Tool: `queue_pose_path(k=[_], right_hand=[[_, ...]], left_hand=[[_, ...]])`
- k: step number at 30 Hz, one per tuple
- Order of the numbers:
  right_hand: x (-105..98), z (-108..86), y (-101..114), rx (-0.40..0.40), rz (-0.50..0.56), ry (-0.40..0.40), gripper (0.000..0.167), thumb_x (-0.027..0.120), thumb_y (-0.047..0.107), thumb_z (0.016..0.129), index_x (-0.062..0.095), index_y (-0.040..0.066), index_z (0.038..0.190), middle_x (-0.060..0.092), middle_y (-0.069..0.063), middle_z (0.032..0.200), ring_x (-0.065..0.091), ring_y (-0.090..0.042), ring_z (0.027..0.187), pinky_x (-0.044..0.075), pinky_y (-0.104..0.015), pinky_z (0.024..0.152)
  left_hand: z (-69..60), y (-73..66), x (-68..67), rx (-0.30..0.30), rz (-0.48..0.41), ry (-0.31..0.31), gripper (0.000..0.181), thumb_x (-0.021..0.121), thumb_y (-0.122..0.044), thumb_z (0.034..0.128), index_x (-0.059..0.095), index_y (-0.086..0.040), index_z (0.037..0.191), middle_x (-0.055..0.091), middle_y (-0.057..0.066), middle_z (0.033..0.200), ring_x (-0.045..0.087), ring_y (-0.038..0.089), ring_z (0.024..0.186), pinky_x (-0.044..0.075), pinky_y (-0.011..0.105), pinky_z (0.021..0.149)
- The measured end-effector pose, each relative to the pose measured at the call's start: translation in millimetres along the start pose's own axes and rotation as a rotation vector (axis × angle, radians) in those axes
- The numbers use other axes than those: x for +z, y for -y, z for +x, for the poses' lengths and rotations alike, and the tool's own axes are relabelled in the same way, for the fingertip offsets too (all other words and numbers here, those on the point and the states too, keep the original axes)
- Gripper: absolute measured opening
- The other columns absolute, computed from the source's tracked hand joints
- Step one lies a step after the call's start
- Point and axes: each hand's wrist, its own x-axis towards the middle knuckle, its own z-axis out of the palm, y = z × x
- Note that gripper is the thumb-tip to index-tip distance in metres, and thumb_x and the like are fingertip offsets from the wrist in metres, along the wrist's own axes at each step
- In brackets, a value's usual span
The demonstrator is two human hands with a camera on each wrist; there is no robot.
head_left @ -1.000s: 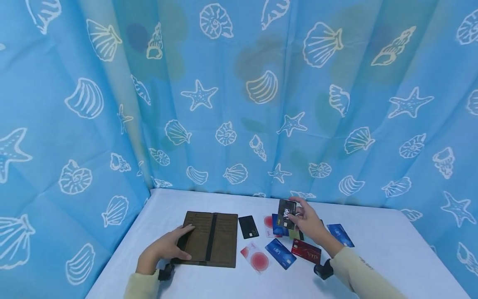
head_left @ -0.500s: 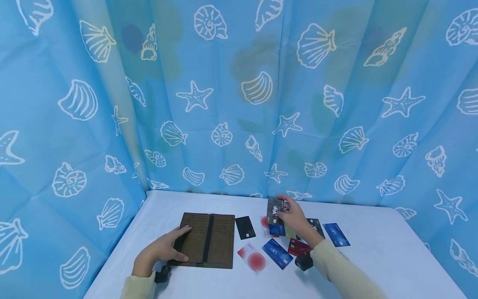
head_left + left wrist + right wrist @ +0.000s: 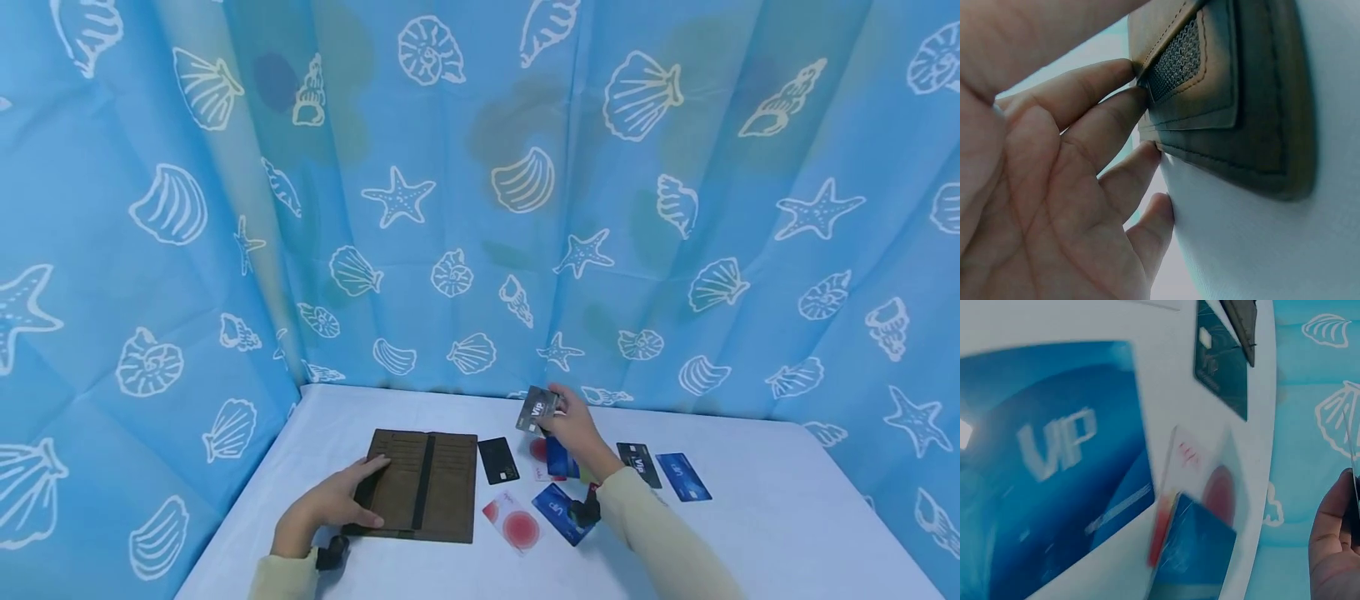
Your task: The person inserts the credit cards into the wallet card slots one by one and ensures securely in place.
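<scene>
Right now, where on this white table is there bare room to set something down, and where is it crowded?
Bare: right of the rightmost blue card, toward the right edge of the table; the front strip between the sleeves; and the strip between the wallet and the curtain behind it. Crowded: the middle, where cards overlap near the right hand.

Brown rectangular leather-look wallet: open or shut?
Open: the brown rectangular leather-look wallet lies spread, card slots showing either side of its straight black strap.
</scene>
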Motion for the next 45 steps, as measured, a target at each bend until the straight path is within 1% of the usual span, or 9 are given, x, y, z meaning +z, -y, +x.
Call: queue_pose_path(k=[2,4,9,15,22,29,34,38,45], right_hand=[[4.0,2.5,1.4,0.015,0.035,0.0,0.069,0.064,0.004,0.093,0.031,0.011,0.153,0.05,-0.025,0.145,0.056,-0.04,0.126,0.049,-0.052,0.105],[8.0,4.9,3.6,0.021,0.039,-0.007,0.067,0.064,0.006,0.094,0.032,0.014,0.153,0.054,-0.024,0.141,0.059,-0.037,0.123,0.049,-0.051,0.106],[19.4,8.2,14.4,0.025,0.093,-0.01,0.066,0.063,0.004,0.095,0.032,0.015,0.153,0.059,-0.025,0.135,0.061,-0.033,0.119,0.051,-0.048,0.104],[36.3,12.0,24.4,-0.002,0.151,-0.006,0.065,0.063,0.001,0.094,0.034,0.013,0.151,0.06,-0.025,0.131,0.061,-0.034,0.117,0.054,-0.046,0.099],[57.0,13.1,29.1,0.0,0.161,0.017,0.066,0.064,0.003,0.094,0.035,0.019,0.151,0.057,-0.021,0.134,0.06,-0.035,0.117,0.057,-0.045,0.094],[78.0,13.7,31.0,-0.044,0.173,0.061,0.064,0.061,0.002,0.095,0.035,0.016,0.151,0.056,-0.024,0.133,0.059,-0.038,0.118,0.059,-0.046,0.09],[88.7,13.8,34.2,-0.042,0.196,0.093,0.063,0.059,-0.001,0.095,0.035,0.016,0.151,0.057,-0.024,0.133,0.06,-0.037,0.118,0.06,-0.045,0.087],[99.4,11.1,36.7,-0.046,0.209,0.092,0.062,0.057,-0.003,0.095,0.036,0.016,0.15,0.059,-0.024,0.129,0.061,-0.036,0.116,0.06,-0.044,0.087],[129.3,9.4,38.0,-0.059,0.265,0.106,0.063,0.057,-0.003,0.095,0.034,0.012,0.151,0.061,-0.024,0.127,0.064,-0.032,0.11,0.061,-0.039,0.083]], left_hand=[[0.3,0.6,0.7,0.003,0.001,-0.001,0.094,0.09,-0.021,0.0676,0.044,-0.019,0.149,0.031,0.024,0.158,0.027,0.05,0.144,0.032,0.071,0.108],[0.7,0.9,1.2,0.009,0.0,0.0,0.094,0.09,-0.021,0.0677,0.044,-0.019,0.149,0.031,0.023,0.158,0.027,0.05,0.144,0.032,0.071,0.108],[1.4,1.0,1.5,0.02,-0.002,0.003,0.095,0.09,-0.021,0.0677,0.043,-0.019,0.15,0.031,0.022,0.159,0.027,0.049,0.145,0.032,0.07,0.109],[0.0,2.5,-0.5,0.012,0.003,0.004,0.095,0.09,-0.021,0.068,0.043,-0.021,0.15,0.029,0.023,0.159,0.026,0.05,0.145,0.031,0.071,0.109],[-1.3,3.5,-2.5,0.009,0.003,0.003,0.095,0.09,-0.022,0.0674,0.043,-0.022,0.15,0.03,0.022,0.159,0.026,0.05,0.145,0.031,0.071,0.109],[-1.9,2.8,-1.3,0.023,0.008,-0.004,0.094,0.091,-0.022,0.0677,0.044,-0.02,0.15,0.031,0.023,0.158,0.028,0.05,0.144,0.032,0.071,0.109],[0.1,0.5,1.0,0.04,0.011,-0.007,0.094,0.091,-0.022,0.0673,0.044,-0.019,0.149,0.032,0.023,0.158,0.029,0.049,0.144,0.032,0.07,0.109],[2.7,-0.2,3.4,0.038,0.0,0.0,0.095,0.091,-0.023,0.0669,0.044,-0.02,0.149,0.031,0.023,0.158,0.029,0.049,0.144,0.032,0.07,0.109],[2.1,6.5,1.4,0.008,0.015,-0.005,0.095,0.091,-0.025,0.0669,0.044,-0.023,0.15,0.032,0.023,0.158,0.029,0.049,0.144,0.032,0.07,0.109]])
